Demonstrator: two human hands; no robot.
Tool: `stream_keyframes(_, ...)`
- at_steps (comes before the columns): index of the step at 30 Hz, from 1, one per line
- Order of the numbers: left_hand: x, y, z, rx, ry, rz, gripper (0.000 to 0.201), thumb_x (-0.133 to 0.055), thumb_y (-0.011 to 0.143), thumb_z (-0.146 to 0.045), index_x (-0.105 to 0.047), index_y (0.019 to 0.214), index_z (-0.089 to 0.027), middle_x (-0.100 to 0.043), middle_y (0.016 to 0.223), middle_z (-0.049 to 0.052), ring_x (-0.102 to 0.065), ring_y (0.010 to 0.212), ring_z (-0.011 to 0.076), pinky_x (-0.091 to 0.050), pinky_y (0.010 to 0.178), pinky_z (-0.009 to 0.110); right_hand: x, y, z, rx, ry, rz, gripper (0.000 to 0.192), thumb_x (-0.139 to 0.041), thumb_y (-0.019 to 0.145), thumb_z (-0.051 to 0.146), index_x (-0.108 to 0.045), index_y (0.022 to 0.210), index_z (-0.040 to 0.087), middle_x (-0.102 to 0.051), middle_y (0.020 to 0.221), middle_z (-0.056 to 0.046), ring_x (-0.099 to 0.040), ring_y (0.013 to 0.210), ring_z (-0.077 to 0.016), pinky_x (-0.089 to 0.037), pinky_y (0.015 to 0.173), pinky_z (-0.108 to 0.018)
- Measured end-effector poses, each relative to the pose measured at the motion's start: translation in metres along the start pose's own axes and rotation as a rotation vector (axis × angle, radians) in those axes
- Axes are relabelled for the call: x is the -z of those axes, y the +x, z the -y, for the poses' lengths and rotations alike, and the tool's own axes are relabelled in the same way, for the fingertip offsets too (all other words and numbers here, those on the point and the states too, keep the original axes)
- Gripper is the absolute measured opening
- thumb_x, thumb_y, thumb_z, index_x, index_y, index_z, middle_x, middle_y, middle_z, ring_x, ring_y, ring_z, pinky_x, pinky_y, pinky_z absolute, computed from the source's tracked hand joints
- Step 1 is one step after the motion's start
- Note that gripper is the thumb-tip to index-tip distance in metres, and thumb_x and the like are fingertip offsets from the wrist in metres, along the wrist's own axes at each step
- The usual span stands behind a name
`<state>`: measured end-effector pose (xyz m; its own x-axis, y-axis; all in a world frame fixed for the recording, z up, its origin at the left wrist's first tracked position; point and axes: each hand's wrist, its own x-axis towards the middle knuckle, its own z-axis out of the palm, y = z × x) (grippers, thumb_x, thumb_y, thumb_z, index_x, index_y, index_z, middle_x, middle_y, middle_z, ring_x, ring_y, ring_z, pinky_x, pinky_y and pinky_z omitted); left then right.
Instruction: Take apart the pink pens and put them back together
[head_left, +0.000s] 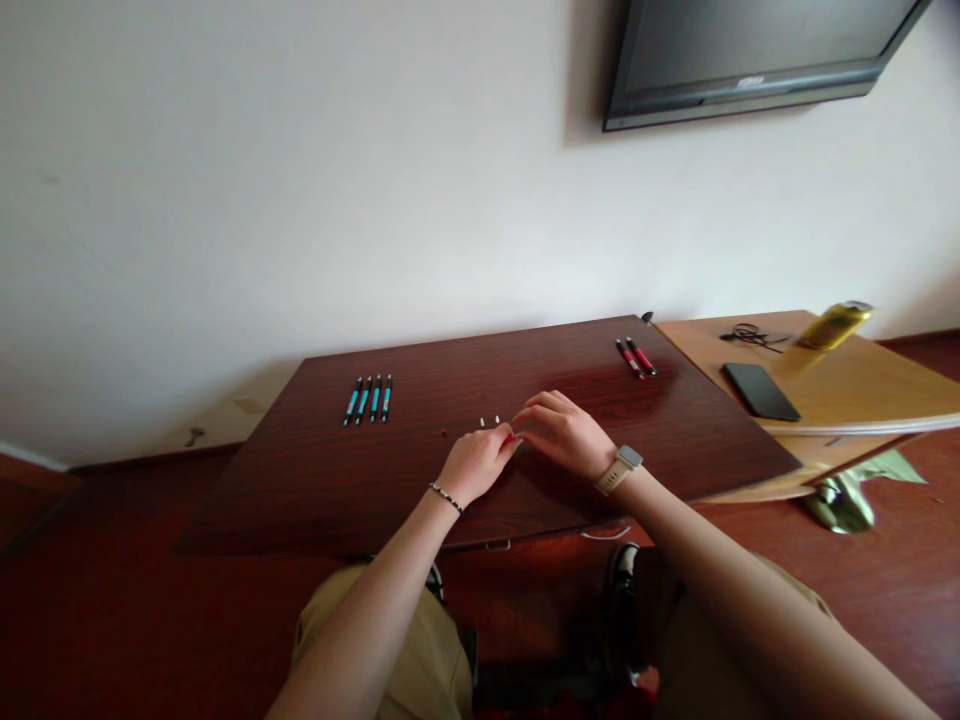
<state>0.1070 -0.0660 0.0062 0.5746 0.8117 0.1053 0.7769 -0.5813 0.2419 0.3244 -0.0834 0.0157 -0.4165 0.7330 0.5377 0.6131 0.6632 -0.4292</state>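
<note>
My left hand point(474, 466) is closed around a red pen point(510, 438), which is mostly hidden by the fingers. Fingertips of my right hand point(564, 432) are pinched together at the pen's end; whatever small part they grip is too small to make out. Just beyond my hands, two small white pieces point(482, 423) stand on the dark wooden table point(315, 510). A tiny red piece point(443, 433) lies to their left. Several blue-and-black pens point(373, 400) lie in a row on the left, and two red-and-black pens point(636, 358) lie at the far right.
Against the table's right side stands a lighter wooden desk point(915, 375) with a black phone point(760, 390), a dark cable point(752, 336) and a yellow can point(836, 325). A wall rises behind the table, with a television point(750, 60) mounted at upper right.
</note>
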Motion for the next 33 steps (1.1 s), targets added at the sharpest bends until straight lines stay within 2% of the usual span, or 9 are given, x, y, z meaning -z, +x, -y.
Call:
stream_keyframes(8,-0.002,0.000,0.000,0.009,-0.015,-0.023,0.040,-0.036,0.110,-0.050,-0.065,0.108,-0.022,-0.078,0.095,0.009,-0.077,0.087,0.0286,-0.053,0.075,0.033,0.003,0.000,0.001,0.011,0.007,0.022,0.028,-0.064,0.093,0.016,-0.067,0.119,0.026,-0.066,0.121,-0.009,-0.060,0.110,-0.0274,-0.051,0.099,-0.045)
stream_keyframes(13,-0.001,0.001,0.002,0.035,-0.223,-0.071,0.032,-0.042,0.109,-0.046,-0.064,0.106,-0.023,-0.077,0.091,0.007,-0.076,0.090,0.0251,-0.050,0.077,0.029,0.004,-0.001,0.002,-0.019,0.000,-0.026,0.031,-0.062,0.094,0.017,-0.064,0.124,0.026,-0.066,0.123,-0.010,-0.060,0.112,-0.0284,-0.050,0.102,-0.046)
stream_keyframes(17,0.000,0.002,0.006,0.062,-0.376,-0.108,0.032,-0.044,0.108,-0.046,-0.063,0.097,-0.023,-0.074,0.083,0.004,-0.072,0.079,0.0210,-0.047,0.074,0.027,0.005,-0.001,0.001,-0.060,-0.013,-0.059,0.027,-0.061,0.096,0.019,-0.064,0.122,0.026,-0.066,0.121,-0.009,-0.060,0.114,-0.0288,-0.049,0.103,-0.046)
stream_keyframes(22,0.000,0.006,0.011,0.128,-0.434,-0.181,0.037,-0.045,0.106,-0.048,-0.059,0.084,-0.022,-0.066,0.070,0.001,-0.062,0.066,0.0167,-0.040,0.067,0.026,0.004,-0.002,-0.004,-0.074,-0.038,-0.082,0.025,-0.061,0.096,0.020,-0.064,0.121,0.026,-0.066,0.120,-0.009,-0.060,0.112,-0.0287,-0.050,0.102,-0.047)
stream_keyframes(28,0.006,0.005,0.007,0.062,-0.575,-0.284,0.044,-0.051,0.103,-0.050,-0.054,0.072,-0.019,-0.053,0.064,-0.003,-0.048,0.062,0.0123,-0.035,0.065,0.025,0.000,-0.002,-0.004,-0.088,-0.039,-0.076,0.023,-0.060,0.096,0.019,-0.065,0.118,0.025,-0.067,0.116,-0.008,-0.061,0.110,-0.0266,-0.052,0.099,-0.043)
stream_keyframes(33,0.011,0.005,0.001,0.045,-0.770,-0.342,0.044,-0.056,0.101,-0.050,-0.057,0.071,-0.018,-0.051,0.065,-0.003,-0.045,0.062,0.0119,-0.035,0.064,0.026,-0.005,-0.003,0.004,-0.139,-0.016,0.002,0.017,-0.058,0.098,0.019,-0.068,0.112,0.024,-0.070,0.108,-0.007,-0.065,0.099,-0.0218,-0.052,0.090,-0.034)
